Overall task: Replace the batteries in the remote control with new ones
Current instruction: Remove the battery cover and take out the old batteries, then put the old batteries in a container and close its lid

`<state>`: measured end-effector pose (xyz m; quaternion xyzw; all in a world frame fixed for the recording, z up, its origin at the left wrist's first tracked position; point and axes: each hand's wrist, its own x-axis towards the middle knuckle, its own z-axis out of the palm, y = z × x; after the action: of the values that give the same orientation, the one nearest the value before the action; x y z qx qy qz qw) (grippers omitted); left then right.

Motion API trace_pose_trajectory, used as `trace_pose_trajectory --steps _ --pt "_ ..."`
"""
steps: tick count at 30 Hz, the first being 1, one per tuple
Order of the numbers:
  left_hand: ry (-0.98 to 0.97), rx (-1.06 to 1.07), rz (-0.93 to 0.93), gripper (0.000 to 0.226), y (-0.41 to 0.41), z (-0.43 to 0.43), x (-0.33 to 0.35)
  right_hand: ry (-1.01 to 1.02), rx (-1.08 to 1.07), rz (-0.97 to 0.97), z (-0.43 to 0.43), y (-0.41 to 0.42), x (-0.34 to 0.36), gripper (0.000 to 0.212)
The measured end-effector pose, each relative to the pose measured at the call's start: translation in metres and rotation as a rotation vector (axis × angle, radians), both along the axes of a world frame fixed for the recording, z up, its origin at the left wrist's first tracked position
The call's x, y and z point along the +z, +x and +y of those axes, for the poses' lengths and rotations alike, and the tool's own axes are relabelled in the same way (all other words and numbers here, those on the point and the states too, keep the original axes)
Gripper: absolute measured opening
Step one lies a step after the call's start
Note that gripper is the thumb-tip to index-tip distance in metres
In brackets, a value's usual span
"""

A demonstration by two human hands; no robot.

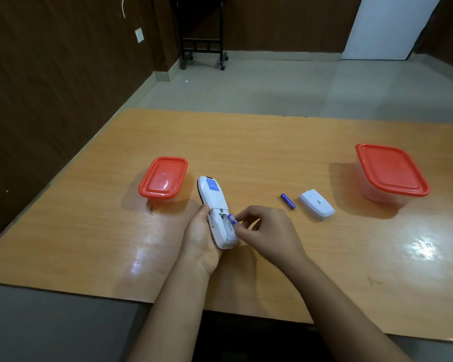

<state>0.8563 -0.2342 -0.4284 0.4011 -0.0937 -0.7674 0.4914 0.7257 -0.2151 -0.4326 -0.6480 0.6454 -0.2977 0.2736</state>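
While left hand (203, 239) cradles remote (216, 212) at frame centre, right hand (262, 228) pinches battery (232, 218) over open bay; reversed polarity or slip could misseat it.

White remote (215, 202) with blue label (211, 184). Blue batteries: one at remote (232, 218), one loose (288, 201). White cover (316, 208). Two clear tubs, orange-red lids (163, 177) (391, 169). Light wood-grain table (246, 142). Dark brown wall panels (50, 74).
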Motion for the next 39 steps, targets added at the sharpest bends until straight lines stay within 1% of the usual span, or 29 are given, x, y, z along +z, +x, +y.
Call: trace_pose_trajectory --steps 3,6,8,12,15,18,21,22,24,26,28,29,30,31,33,36,39 --pt "-0.015 0.054 -0.019 0.033 0.002 -0.001 -0.002 -0.081 -0.175 0.052 -0.011 -0.024 -0.003 0.012" --pt "0.006 0.064 0.018 0.029 0.002 -0.001 -0.002 -0.181 -0.316 0.229 -0.02 -0.045 -0.01 0.008" --pt "0.005 0.053 0.015 0.03 0.002 -0.002 -0.004 -0.229 -0.352 0.325 -0.023 -0.051 -0.017 0.008" --pt "-0.016 0.028 -0.025 0.04 0.001 -0.002 -0.008 -0.313 -0.364 0.41 -0.029 -0.055 -0.03 0.007" --pt "-0.02 0.021 -0.021 0.04 0.001 -0.002 -0.007 -0.332 -0.373 0.447 -0.033 -0.058 -0.035 0.016" --pt "-0.021 0.012 -0.037 0.04 0.002 -0.001 -0.007 -0.298 -0.401 0.445 -0.036 -0.06 -0.039 0.024" --pt "-0.02 0.017 -0.066 0.038 0.002 0.0 -0.006 -0.233 -0.394 0.432 -0.036 -0.058 -0.04 0.024" --pt "-0.021 0.025 -0.072 0.037 0.002 0.0 -0.006 -0.209 -0.395 0.392 -0.036 -0.056 -0.038 0.023" --pt "-0.036 0.037 -0.074 0.034 -0.001 0.0 -0.005 -0.199 -0.368 0.248 -0.032 -0.048 -0.029 0.024" --pt "-0.07 0.037 -0.093 0.031 -0.004 0.0 -0.004 -0.176 -0.222 0.117 -0.022 -0.034 -0.017 0.032" --pt "-0.095 0.008 -0.106 0.031 -0.009 0.002 -0.002 -0.054 -0.024 0.018 -0.006 -0.015 -0.008 0.048" --pt "-0.105 -0.006 -0.089 0.033 -0.011 0.003 0.0 -0.002 0.041 -0.014 0.002 -0.007 -0.006 0.057" --pt "-0.114 -0.019 -0.063 0.034 -0.013 0.004 0.001 0.006 0.069 -0.024 0.007 -0.003 -0.008 0.062" --pt "-0.116 -0.031 -0.042 0.034 -0.015 0.004 0.003 -0.018 0.065 -0.012 0.009 -0.002 -0.01 0.063" --pt "-0.108 -0.061 -0.061 0.033 -0.019 0.006 0.005 -0.056 0.032 -0.008 0.008 -0.007 -0.011 0.059" --pt "-0.107 -0.116 -0.229 0.034 -0.024 0.007 0.006 -0.029 0.0 -0.026 0.003 -0.02 -0.014 0.055" --pt "-0.115 -0.082 -0.332 0.03 -0.027 0.006 0.005 -0.014 -0.048 0.042 -0.001 -0.033 -0.019 0.051"
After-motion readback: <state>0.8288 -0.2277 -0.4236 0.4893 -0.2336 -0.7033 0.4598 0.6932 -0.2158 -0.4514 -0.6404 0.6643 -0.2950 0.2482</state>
